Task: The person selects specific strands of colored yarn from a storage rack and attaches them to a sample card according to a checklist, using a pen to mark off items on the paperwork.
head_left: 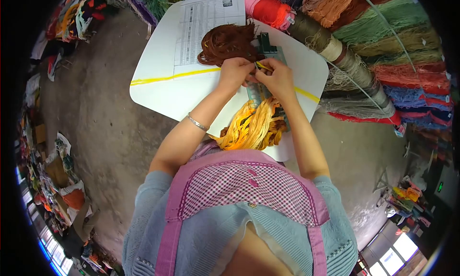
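Both hands meet above the white table (158,96), fingers pinched close together. My left hand (235,75) grips a yellow strand (179,75) that runs across the table to its left edge. Beside it, my right hand (276,78) pinches a short yellow piece at the same spot; the strand shows again further right. A dark brown thread bundle (227,44) lies just beyond my fingers. Nearer my body rests a yellow and orange thread bundle (251,125). Between the bundles is a green metal device (266,43), partly hidden by my hands.
A printed sheet (209,24) lies at the table's far left. Rows of coloured thread hanks (383,51) stand beyond the table and to the right. More thread piles (64,156) line the left side beyond the concrete floor (105,84).
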`<act>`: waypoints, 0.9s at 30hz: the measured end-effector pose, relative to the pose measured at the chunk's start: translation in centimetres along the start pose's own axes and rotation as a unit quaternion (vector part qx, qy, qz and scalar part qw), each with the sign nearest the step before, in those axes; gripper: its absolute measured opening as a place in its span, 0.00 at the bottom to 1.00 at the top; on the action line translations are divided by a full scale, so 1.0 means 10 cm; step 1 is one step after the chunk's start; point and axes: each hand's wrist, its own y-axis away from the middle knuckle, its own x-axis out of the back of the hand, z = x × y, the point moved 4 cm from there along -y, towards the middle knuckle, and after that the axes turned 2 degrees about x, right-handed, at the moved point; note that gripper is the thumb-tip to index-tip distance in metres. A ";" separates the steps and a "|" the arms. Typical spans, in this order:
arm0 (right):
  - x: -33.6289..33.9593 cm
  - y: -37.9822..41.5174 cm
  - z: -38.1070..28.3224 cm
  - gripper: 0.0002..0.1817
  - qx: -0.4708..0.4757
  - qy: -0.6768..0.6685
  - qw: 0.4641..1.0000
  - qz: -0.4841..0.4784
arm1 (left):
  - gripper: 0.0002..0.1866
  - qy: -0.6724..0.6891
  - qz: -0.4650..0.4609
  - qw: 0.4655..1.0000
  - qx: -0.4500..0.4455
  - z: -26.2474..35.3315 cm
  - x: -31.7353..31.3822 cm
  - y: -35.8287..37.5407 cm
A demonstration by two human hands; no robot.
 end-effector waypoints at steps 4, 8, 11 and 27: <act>-0.05 0.01 0.08 0.16 -0.004 0.012 1.000 0.011 | 0.09 -0.002 0.009 1.000 -0.004 0.06 0.11 0.09; -0.11 0.05 0.11 0.18 0.017 0.064 0.997 0.038 | 0.06 0.215 0.009 0.975 0.059 0.12 0.40 0.20; -0.15 0.10 0.13 0.22 0.057 0.057 0.992 0.096 | 0.08 0.265 -0.111 0.953 0.101 0.18 0.42 0.16; -0.13 0.13 0.18 0.29 0.002 0.052 0.991 0.122 | 0.13 0.035 0.098 0.993 0.055 0.82 2.49 0.43</act>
